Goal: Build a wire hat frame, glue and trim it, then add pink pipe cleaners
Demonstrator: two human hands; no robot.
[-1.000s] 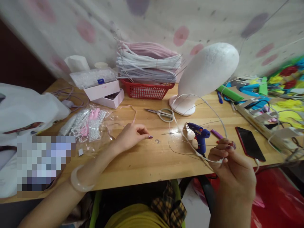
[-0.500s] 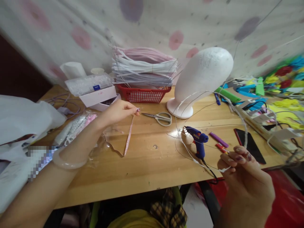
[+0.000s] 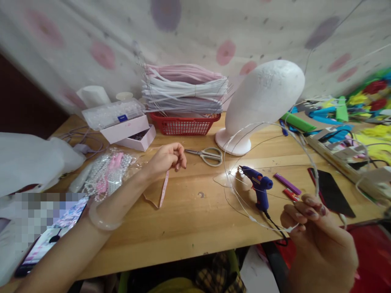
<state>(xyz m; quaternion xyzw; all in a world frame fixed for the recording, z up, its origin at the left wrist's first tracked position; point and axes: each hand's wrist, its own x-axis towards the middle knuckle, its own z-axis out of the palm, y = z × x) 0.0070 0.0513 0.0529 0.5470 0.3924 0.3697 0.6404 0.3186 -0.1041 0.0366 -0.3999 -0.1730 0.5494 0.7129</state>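
My right hand (image 3: 320, 240) pinches a thin wire hoop (image 3: 317, 179), partly wrapped in white, with loose bare wires running across and out of it. The hoop stands up over the table's right half. Behind it lies a blue hot glue gun (image 3: 259, 185); a bright glint shows near its nozzle. My left hand (image 3: 171, 158) hovers left of the scissors (image 3: 210, 156), its fingers curled together. Whether anything thin is between them I cannot make out. Just below that hand a pink measuring tape (image 3: 164, 190) lies bent on the wood, its upper end hidden.
A white foam head (image 3: 264, 93) stands behind the hoop. Bundled pipe cleaners fill a red basket (image 3: 186, 125). Boxes (image 3: 139, 138), bagged beads (image 3: 113, 171) and a lit phone (image 3: 55, 236) lie left. At right are a dark phone (image 3: 334, 191) and a power strip (image 3: 332, 156).
My left hand has come down and slightly right, its fingers now curled more. My right hand keeps its hold on the hoop. The view has shifted a little.
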